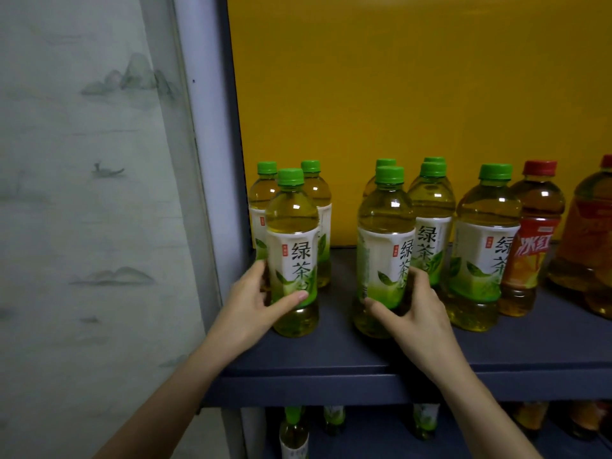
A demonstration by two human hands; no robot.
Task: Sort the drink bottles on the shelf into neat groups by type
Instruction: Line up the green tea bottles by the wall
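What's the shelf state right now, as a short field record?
left hand: grips left green tea bottle, front of a cluster of three
right hand: grips middle green tea bottle, front of its cluster
both bottles: upright on the shelf, apart
red-capped bottle: upright, right of the green-capped ones
lower bottles: partly hidden below the shelf

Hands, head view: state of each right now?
Left hand: grips the front-left green tea bottle, thumb across its label.
Right hand: grips the front-middle green tea bottle low down.
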